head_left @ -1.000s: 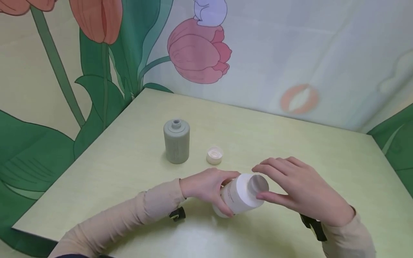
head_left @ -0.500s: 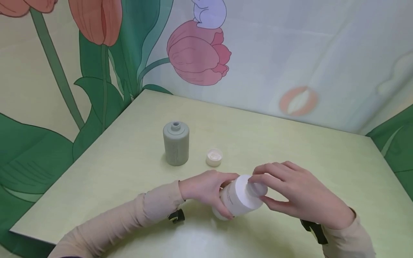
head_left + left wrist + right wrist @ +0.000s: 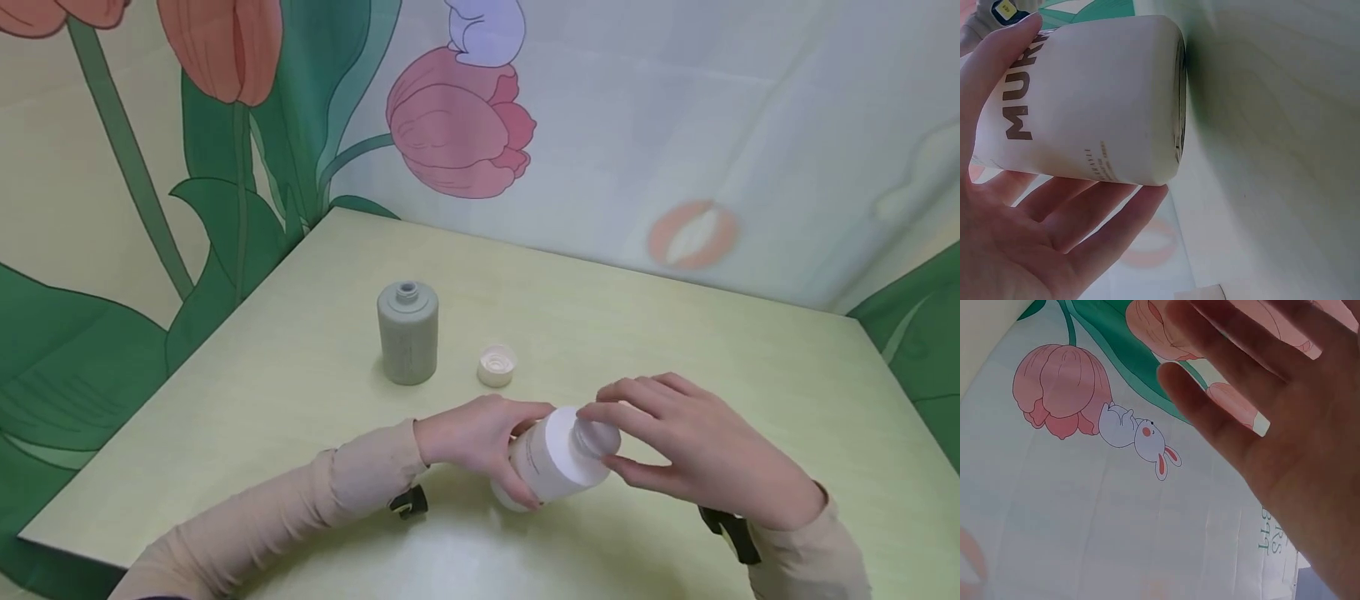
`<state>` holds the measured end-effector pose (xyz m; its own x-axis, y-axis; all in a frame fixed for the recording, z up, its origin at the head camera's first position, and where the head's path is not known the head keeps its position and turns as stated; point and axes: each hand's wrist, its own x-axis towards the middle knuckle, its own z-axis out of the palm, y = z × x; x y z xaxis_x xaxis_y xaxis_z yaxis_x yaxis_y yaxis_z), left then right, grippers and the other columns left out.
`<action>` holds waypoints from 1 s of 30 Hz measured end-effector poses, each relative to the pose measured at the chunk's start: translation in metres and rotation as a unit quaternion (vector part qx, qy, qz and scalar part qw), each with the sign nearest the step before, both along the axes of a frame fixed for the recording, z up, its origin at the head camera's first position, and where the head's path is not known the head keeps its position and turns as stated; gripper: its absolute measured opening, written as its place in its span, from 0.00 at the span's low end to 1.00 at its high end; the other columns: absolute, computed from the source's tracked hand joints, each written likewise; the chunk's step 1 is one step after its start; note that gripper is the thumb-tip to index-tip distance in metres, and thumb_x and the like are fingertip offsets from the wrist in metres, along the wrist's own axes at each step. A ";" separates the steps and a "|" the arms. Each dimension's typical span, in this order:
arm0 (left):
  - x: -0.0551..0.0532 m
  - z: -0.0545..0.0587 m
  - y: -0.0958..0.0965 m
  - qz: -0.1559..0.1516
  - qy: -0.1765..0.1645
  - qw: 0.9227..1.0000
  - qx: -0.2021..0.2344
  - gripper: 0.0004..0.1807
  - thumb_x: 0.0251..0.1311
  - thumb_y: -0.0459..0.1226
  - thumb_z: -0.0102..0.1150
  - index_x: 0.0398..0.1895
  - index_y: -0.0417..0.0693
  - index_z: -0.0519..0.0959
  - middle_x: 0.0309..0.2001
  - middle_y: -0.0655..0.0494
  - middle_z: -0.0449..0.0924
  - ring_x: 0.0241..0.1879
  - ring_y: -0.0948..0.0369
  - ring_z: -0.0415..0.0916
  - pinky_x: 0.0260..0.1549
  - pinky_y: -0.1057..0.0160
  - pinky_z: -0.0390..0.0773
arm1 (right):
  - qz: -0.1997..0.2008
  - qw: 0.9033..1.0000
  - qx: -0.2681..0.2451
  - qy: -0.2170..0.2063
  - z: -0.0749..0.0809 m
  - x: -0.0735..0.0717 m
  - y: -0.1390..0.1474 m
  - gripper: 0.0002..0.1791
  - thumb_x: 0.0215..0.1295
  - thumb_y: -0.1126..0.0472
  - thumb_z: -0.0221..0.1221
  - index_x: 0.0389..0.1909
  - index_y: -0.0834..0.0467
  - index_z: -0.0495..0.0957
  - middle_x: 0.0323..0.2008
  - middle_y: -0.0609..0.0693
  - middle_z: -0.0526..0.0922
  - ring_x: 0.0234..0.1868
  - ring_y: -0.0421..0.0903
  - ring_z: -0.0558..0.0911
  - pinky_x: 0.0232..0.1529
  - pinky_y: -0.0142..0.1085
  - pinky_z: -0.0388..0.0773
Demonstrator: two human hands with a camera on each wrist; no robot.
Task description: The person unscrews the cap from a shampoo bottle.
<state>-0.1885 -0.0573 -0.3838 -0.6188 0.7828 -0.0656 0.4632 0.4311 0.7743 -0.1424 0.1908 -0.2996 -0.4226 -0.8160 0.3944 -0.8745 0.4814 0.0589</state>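
Note:
In the head view my left hand (image 3: 487,433) grips a white bottle (image 3: 543,462) round its body. The bottle tilts, with its top toward the right. My right hand (image 3: 690,446) pinches the round white cap (image 3: 597,435) at that top, thumb on one side and a finger on the other. In the left wrist view the printed bottle body (image 3: 1097,100) lies between the thumb and fingers, its base close to the table. The right wrist view shows the palm side of the right hand (image 3: 1272,425) but neither cap nor bottle.
A grey-green bottle (image 3: 408,337) with an uncapped neck stands upright on the pale table (image 3: 262,400). Near it a small white cap (image 3: 497,367) lies with its hollow side up. A fabric backdrop (image 3: 600,125) with printed tulips hangs behind the table.
My right hand's fingers have come down from above the cap and now touch it along with the thumb. The left hand and its bottle have stayed nearly still.

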 end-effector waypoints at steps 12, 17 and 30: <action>0.002 0.001 0.001 -0.006 0.012 1.000 0.000 0.38 0.34 0.42 0.81 0.55 0.61 0.74 0.46 0.66 0.82 0.43 0.71 0.77 0.48 0.70 0.75 | 0.007 0.999 -0.029 0.035 0.000 -0.001 -0.004 0.20 0.71 0.40 0.49 0.45 0.51 0.78 0.39 0.39 0.80 0.38 0.38 0.79 0.45 0.36 0.75; 0.002 0.001 0.002 -0.007 0.015 1.000 0.004 0.39 0.34 0.43 0.81 0.55 0.61 0.74 0.45 0.66 0.83 0.43 0.71 0.77 0.47 0.70 0.75 | 0.026 1.000 -0.016 -0.003 0.002 0.002 0.000 0.16 0.70 0.48 0.51 0.51 0.51 0.77 0.47 0.40 0.79 0.44 0.39 0.79 0.48 0.37 0.76; 0.004 0.001 0.001 -0.009 0.024 1.000 -0.004 0.39 0.34 0.42 0.81 0.55 0.61 0.73 0.46 0.65 0.84 0.43 0.71 0.77 0.48 0.70 0.74 | -0.002 1.000 -0.004 -0.012 0.002 0.002 0.001 0.16 0.67 0.45 0.55 0.48 0.50 0.77 0.42 0.38 0.78 0.41 0.37 0.78 0.50 0.33 0.71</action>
<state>-0.1846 -0.0558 -0.3823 -0.6069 0.7937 -0.0414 0.5081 0.4276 0.7477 -0.1402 0.1914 -0.2978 -0.4355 -0.8113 0.3900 -0.8735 0.4856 0.0348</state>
